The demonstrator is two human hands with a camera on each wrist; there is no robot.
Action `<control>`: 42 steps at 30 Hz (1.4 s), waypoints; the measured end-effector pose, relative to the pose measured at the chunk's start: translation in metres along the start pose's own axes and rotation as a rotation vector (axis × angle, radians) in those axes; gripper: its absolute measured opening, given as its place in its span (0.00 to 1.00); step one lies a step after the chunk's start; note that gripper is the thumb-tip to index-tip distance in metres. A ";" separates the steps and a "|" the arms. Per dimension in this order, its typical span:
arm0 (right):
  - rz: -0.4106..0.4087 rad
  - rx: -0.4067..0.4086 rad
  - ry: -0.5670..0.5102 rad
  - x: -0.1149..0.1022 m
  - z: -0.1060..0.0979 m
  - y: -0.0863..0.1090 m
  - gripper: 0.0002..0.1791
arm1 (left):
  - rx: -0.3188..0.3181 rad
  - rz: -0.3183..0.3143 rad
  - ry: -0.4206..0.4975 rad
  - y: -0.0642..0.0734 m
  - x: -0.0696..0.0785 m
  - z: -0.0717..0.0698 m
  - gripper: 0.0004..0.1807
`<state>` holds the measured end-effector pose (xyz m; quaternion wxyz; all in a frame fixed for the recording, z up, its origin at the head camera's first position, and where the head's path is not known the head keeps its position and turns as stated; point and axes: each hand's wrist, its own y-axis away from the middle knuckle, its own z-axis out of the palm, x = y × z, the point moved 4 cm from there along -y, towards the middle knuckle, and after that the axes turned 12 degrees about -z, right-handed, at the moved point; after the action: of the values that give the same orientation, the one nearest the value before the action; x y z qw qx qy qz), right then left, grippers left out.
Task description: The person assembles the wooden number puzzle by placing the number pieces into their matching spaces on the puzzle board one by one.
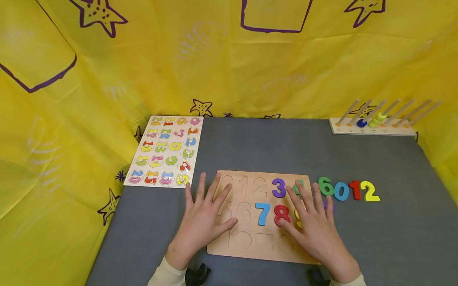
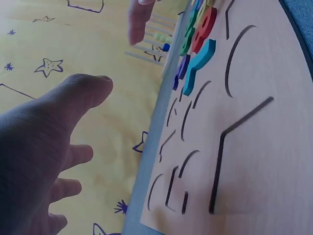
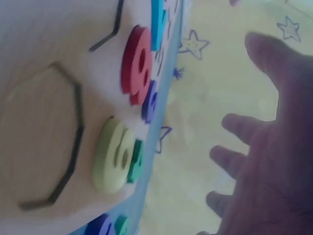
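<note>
Both hands hover over a wooden number board [image 1: 243,254], fingers spread and holding nothing. The left hand [image 1: 198,224] is above the board's left side, near bare number recesses. My right hand [image 1: 318,228] is over the right side and partly covers a green 4 [image 1: 299,186] and a yellow 9 [image 3: 115,156]. Also on the board are a purple 3 [image 1: 279,188], a blue 7 [image 1: 262,214] and a red 8 [image 1: 282,210]. In both wrist views the visible fingers are apart from the board.
Right of the board lie a green 6 [image 1: 325,186], blue 0 [image 1: 341,192], red 1 [image 1: 355,190] and yellow 2 [image 1: 370,192]. A purple piece [image 3: 100,226] is partly hidden. Another number board [image 1: 162,153] lies at back left; a peg stand [image 1: 372,129] stands at back right.
</note>
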<state>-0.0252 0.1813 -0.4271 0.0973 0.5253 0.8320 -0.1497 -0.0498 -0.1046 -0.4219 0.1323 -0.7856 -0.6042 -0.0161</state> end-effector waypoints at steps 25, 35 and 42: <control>0.209 -0.022 0.011 0.081 -0.007 0.053 0.50 | -0.334 -0.026 0.101 0.032 -0.043 0.037 0.73; 0.239 -0.034 0.051 0.082 -0.005 0.049 0.44 | -0.332 -0.026 0.100 0.034 -0.043 0.041 0.73; 0.191 0.009 0.079 0.081 -0.007 0.046 0.38 | -0.338 -0.030 0.105 0.032 -0.043 0.041 0.73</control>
<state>-0.0186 0.2704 -0.4526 0.0757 0.6080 0.7807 -0.1229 -0.0364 -0.1439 -0.4754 0.0297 -0.7856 -0.5968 -0.1604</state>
